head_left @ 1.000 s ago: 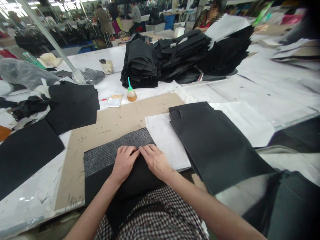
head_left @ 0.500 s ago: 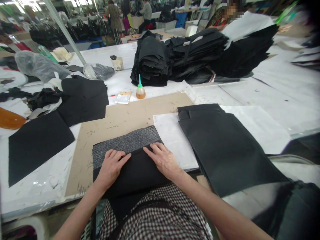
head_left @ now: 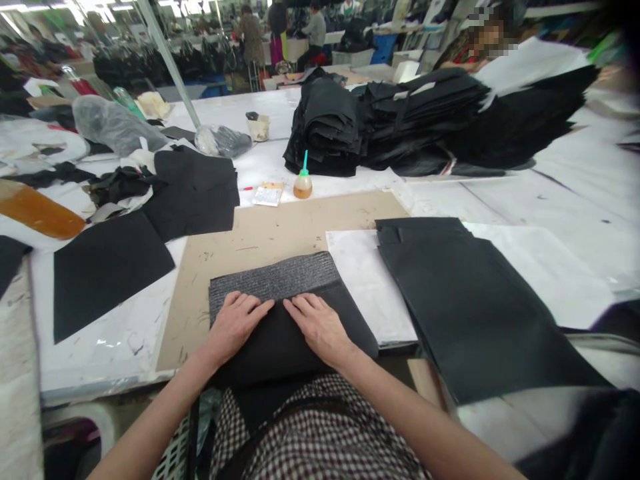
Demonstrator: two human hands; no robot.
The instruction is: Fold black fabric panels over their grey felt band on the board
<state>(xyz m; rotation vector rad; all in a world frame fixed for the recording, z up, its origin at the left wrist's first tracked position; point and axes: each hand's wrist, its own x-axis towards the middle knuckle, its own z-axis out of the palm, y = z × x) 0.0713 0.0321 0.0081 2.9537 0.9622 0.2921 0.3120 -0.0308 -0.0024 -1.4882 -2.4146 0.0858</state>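
A black fabric panel [head_left: 295, 350] lies in front of me, hanging over the table's near edge towards my checked apron. Its far part shows a grey, ribbed-looking strip [head_left: 280, 275]. My left hand [head_left: 239, 323] rests on the panel where grey meets black, thumb pointing inward. Close beside it, my right hand [head_left: 316, 327] presses the same line, fingers bent slightly and laid on the cloth. Both hands look open, fingertips down on the material. The two thumbs are a short gap apart. What lies under the fingertips is hidden.
Beneath the panel is a beige board [head_left: 195, 293]. A stack of black sheets [head_left: 480, 300] lies to the right, a black piece [head_left: 110, 273] to the left. Beyond stand a small oil bottle [head_left: 303, 187] and large black bundles [head_left: 420, 113]. A person [head_left: 480, 47] is at the far right.
The view has shifted left, so things appear farther right. My right hand has moved inward along the line towards my left, and more of the panel's right side shows.
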